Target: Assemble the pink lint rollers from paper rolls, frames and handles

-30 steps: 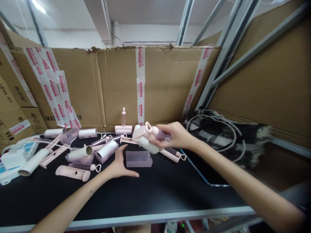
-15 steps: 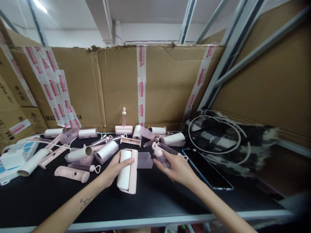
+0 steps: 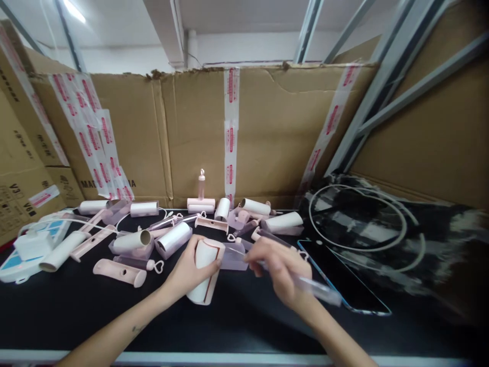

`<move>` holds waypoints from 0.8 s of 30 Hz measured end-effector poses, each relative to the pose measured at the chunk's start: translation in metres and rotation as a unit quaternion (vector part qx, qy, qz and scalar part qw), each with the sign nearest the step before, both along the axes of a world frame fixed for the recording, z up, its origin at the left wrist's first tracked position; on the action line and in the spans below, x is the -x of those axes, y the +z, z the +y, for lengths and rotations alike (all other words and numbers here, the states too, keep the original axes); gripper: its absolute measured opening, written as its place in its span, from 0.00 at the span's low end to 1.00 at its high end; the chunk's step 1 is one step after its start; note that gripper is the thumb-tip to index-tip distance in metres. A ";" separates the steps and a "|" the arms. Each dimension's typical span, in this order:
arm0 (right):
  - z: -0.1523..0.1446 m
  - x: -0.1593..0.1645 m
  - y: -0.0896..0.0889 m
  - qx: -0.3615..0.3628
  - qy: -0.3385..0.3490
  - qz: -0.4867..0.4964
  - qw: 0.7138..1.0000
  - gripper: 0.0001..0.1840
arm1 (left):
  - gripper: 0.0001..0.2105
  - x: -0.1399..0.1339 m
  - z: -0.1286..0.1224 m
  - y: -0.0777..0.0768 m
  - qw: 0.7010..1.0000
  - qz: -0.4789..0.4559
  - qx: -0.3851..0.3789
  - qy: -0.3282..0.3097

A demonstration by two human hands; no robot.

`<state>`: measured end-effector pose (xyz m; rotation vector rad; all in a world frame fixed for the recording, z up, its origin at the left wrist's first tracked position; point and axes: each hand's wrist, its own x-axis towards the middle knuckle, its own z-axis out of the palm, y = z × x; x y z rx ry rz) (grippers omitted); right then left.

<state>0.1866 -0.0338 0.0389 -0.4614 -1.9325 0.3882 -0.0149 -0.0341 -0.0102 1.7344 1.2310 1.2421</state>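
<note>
My left hand is wrapped round a white sticky-paper lint roller seated in a pale pink holder, standing tilted above the black table. My right hand is closed on a translucent handle, which sticks out behind the palm and is blurred by motion. From the fingers of that hand a thin rod points left towards the top of the roller; whether its tip touches cannot be made out. Behind the roller lies a clear purplish cover.
Several loose rolls, pink holders and handles with heart-shaped loops lie across the back and left. A phone rests at right, near a coiled white cable. A power strip sits far left. Cardboard walls the back.
My right hand has turned the handle round, so its clear end points right and a thin rod points left. The roller in my left hand has tilted, its top leaning right.
</note>
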 end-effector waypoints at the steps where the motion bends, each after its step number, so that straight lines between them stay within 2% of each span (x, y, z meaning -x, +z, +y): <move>1: -0.003 0.004 -0.003 -0.027 0.007 -0.019 0.999 0.18 | 0.17 0.000 0.001 0.000 1.000 -0.001 -0.007 -0.003; 4: -0.006 0.012 -0.008 -0.067 -0.001 -0.070 0.995 0.14 | 0.17 -0.001 0.001 0.001 1.000 -0.001 -0.014 -0.008; 11: -0.001 0.008 -0.013 -0.076 -0.001 -0.080 0.994 0.12 | 0.15 -0.002 -0.001 0.003 1.000 -0.001 -0.016 -0.023; 14: 0.004 0.009 -0.016 -0.093 0.007 -0.118 0.989 0.11 | 0.17 -0.003 -0.004 0.003 0.999 -0.006 -0.003 -0.035; 19: 0.015 0.012 -0.031 -0.183 -0.046 -0.163 0.969 0.18 | 0.16 -0.003 -0.009 0.004 0.999 -0.028 0.015 0.007; 24: 0.020 0.009 -0.045 -0.131 -0.020 -0.215 0.968 0.22 | 0.15 -0.011 -0.008 0.002 0.995 -0.087 0.024 0.050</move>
